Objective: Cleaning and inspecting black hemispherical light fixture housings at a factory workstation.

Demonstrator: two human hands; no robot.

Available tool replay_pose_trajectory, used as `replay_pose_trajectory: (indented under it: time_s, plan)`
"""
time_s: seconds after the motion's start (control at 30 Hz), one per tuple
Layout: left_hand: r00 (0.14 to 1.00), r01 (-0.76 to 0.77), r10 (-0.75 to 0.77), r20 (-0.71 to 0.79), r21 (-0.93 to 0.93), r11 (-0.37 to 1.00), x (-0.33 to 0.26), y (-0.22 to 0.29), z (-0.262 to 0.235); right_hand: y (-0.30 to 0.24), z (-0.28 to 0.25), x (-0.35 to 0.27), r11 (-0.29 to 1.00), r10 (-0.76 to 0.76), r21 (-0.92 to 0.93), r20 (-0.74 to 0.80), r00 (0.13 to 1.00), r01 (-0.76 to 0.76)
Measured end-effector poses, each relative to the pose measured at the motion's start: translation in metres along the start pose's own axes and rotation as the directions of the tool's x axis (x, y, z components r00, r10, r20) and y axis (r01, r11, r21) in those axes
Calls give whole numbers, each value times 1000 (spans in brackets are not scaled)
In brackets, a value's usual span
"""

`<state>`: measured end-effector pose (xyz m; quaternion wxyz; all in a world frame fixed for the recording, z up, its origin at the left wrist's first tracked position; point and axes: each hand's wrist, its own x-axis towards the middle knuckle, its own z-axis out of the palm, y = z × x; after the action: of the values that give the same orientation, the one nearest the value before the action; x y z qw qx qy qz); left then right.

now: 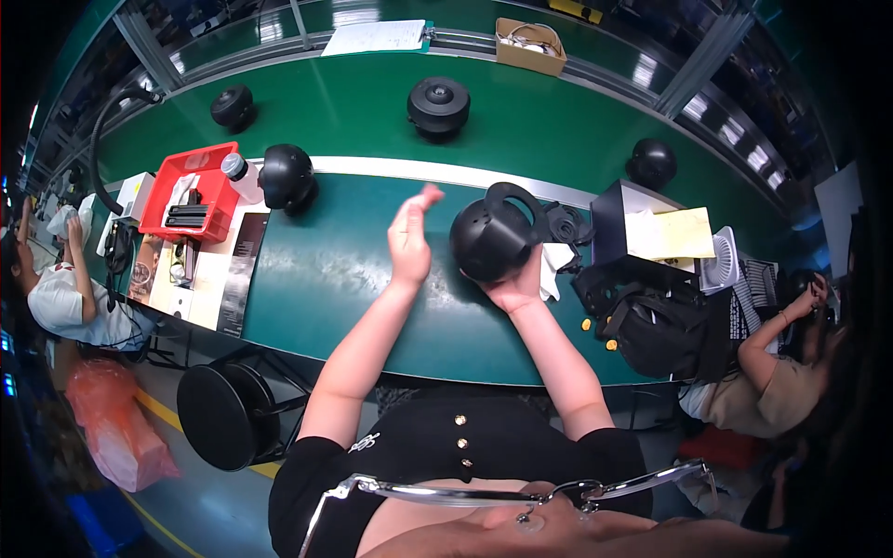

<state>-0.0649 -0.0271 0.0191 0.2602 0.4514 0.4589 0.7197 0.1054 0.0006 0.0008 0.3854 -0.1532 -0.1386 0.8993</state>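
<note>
A black round device (482,242) with a ring-shaped part (521,206) on its upper right is held over the green worktable. My right hand (521,286) cups it from below and the right side, and some of its fingers are hidden behind it. My left hand (410,240) is raised just left of the device, apart from it, with its fingers stretched out and nothing in them. Close behind the right hand lie coiled black parts (566,223) and a white cloth or paper (555,265).
Similar black round units stand at left (287,177), back centre (438,105) and right (651,163). A red bin (212,166) and a bottle (242,177) stand left. An open box (619,219) and a black bag (660,325) lie right. Co-workers (79,293) sit at both sides.
</note>
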Motion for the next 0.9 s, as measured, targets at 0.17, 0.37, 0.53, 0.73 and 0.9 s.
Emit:
replay_pose_trajectory:
  time_s: [0.17,0.37,0.53,0.73,0.9]
  plan:
    - [806,-108,537,-247,832,545,38,-13,-56,-22,6,22,999,-48,14,-221,974,53]
    - [684,271,370,-628,690,671,64,-49,-136,-107,22,92,910,-365,-267,-150,919,318]
    - [622,232,334,-708,574,785,71,-48,-147,-154,32,146,-646,-649,-763,532,544,-25]
    - [619,13,396,-678,514,858,72,-57,-161,-131,38,159,-849,-487,-435,427,761,-300]
    - [955,-115,-17,-296,-424,898,67,-50,-132,-45,40,141,-135,-317,-821,566,761,554]
